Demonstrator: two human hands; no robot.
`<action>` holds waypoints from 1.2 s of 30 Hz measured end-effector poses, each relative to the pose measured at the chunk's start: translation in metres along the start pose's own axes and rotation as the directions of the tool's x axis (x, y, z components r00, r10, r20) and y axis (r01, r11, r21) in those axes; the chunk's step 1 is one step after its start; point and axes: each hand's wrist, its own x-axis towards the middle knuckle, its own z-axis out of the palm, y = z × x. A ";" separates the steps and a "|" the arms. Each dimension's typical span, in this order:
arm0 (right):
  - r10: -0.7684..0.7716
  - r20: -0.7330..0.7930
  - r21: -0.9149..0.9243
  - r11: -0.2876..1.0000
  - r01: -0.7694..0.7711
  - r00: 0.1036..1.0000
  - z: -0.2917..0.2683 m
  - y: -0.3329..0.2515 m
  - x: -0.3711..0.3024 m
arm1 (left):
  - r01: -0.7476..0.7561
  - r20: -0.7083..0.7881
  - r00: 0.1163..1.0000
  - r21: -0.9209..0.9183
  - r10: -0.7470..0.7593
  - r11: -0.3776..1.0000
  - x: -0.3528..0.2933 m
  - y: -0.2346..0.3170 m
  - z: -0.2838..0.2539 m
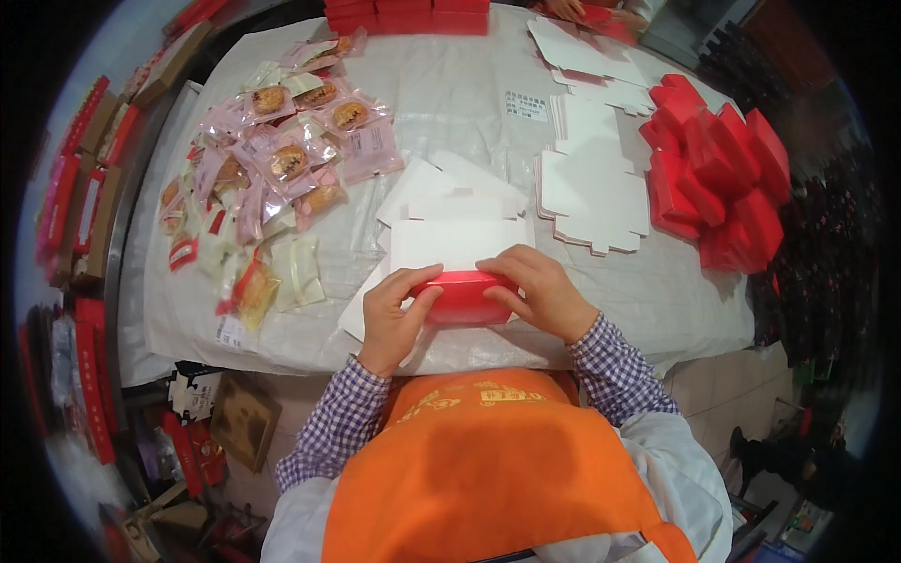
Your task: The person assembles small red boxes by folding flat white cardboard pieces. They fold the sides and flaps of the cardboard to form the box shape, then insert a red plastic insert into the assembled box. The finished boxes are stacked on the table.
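Between my two hands, near the table's front edge, is a partly folded cardboard box (pixel 467 305) with a red outside and a white inside. My left hand (pixel 399 310) pinches its left end, thumb on the red front wall and fingers over the top edge. At the right end my right hand (pixel 535 293) grips it the same way. The white inner panel (pixel 455 242) stretches away from me behind the red wall. Under and beyond it lie other flat white box blanks (pixel 450 183).
Wrapped pastries (pixel 286 161) are heaped on the left of the table. A stack of flat box blanks (pixel 591 192) lies right of centre, beside a pile of red boxes (pixel 718 174). More red boxes (pixel 408 17) stand at the far edge. Another person's hands (pixel 601 11) work at the far right.
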 end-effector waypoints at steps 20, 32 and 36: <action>0.109 -0.021 -0.475 0.874 -0.106 0.994 0.037 0.094 0.084 | 0.313 0.042 0.945 -0.401 -0.324 0.861 -0.012 -0.017 0.025; 0.095 0.547 0.192 0.953 -0.236 0.832 -0.007 0.026 0.073 | 0.439 0.166 0.894 -0.508 -0.416 0.741 -0.016 -0.004 0.017; 0.052 0.472 0.338 0.911 -0.235 0.880 0.002 0.012 0.046 | 0.444 0.173 0.895 -0.419 -0.411 0.792 -0.028 0.008 0.014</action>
